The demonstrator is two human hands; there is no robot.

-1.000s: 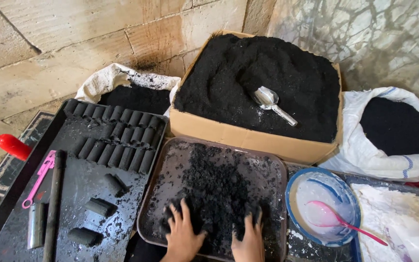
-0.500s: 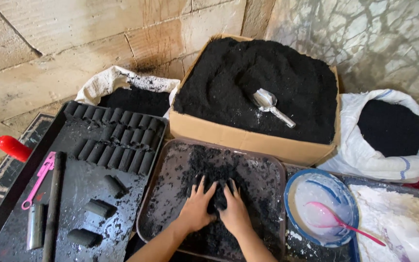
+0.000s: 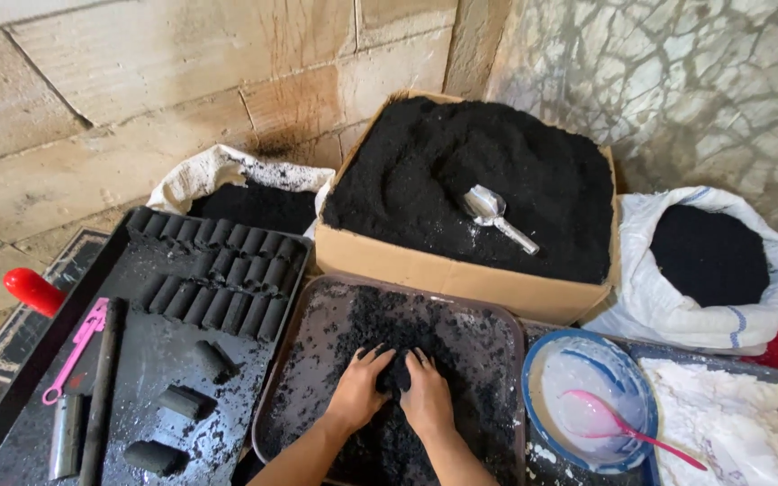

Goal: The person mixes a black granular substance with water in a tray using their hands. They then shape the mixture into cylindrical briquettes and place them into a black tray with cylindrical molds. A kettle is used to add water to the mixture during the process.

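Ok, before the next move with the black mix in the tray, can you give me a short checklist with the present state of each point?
1. Both hands on the mix: left hand and right hand press side by side on the black mix: ok.
2. Mix inside the tray: ok.
3. Grip closed around a lump: cannot tell.
4. Scoop within view, lying in the cardboard box: ok.
5. Pink spoon resting in the blue bowl: ok.
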